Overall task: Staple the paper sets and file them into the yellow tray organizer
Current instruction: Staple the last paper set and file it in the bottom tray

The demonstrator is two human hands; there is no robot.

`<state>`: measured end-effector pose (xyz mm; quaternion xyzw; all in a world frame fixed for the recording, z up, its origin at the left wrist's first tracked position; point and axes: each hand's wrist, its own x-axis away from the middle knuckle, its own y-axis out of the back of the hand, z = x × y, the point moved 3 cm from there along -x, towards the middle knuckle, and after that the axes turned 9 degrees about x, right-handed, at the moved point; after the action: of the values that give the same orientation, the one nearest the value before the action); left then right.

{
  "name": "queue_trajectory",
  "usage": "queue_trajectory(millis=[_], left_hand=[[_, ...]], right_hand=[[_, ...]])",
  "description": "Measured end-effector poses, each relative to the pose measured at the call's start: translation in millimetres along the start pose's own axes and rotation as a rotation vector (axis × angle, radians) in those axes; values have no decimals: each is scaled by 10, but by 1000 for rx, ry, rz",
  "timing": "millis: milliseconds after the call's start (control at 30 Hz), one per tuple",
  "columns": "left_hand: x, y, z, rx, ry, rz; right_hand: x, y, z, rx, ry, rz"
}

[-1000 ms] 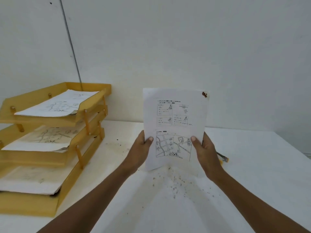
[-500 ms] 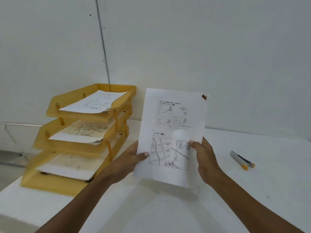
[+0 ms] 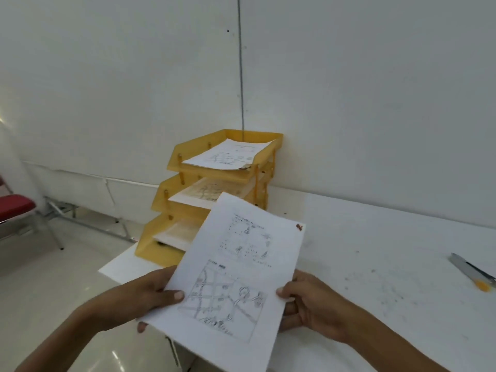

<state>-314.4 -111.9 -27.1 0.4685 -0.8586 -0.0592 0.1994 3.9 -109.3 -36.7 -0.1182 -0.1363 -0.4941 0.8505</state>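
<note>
I hold a white paper set (image 3: pixel 236 267) printed with text and a map drawing, tilted flat over the table's left end. A rusty staple sits in its top right corner. My left hand (image 3: pixel 145 299) grips its lower left edge and my right hand (image 3: pixel 308 302) grips its lower right edge. Behind the sheet stands the yellow tray organizer (image 3: pixel 174 162) with three tiers against the wall, each tier holding printed papers. The sheet hides part of the lower two tiers.
A grey stapler with an orange tip (image 3: pixel 472 272) lies on the white table (image 3: pixel 375 237) at the far right. Dark specks dot the tabletop. A red chair (image 3: pixel 13 208) and metal frame legs (image 3: pixel 80 218) stand on the floor to the left.
The view has swung left and the paper set has dropped from upright to a flatter tilt, nearer the tray organizer. Both hands keep their grip on its lower edges.
</note>
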Motion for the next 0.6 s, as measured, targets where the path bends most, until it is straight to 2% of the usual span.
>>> queue_trajectory(millis=[133, 267, 433, 600], left_hand=[[524, 493, 534, 44, 119, 63], [844, 818, 932, 133, 128, 32], [866, 967, 910, 146, 143, -254], [596, 1137, 813, 160, 118, -353]], right_hand=[[-237, -597, -146, 17, -108, 232], [-552, -1035, -195, 12, -162, 304], [-903, -1221, -54, -60, -211, 191], [-1127, -1163, 148, -162, -176, -2]])
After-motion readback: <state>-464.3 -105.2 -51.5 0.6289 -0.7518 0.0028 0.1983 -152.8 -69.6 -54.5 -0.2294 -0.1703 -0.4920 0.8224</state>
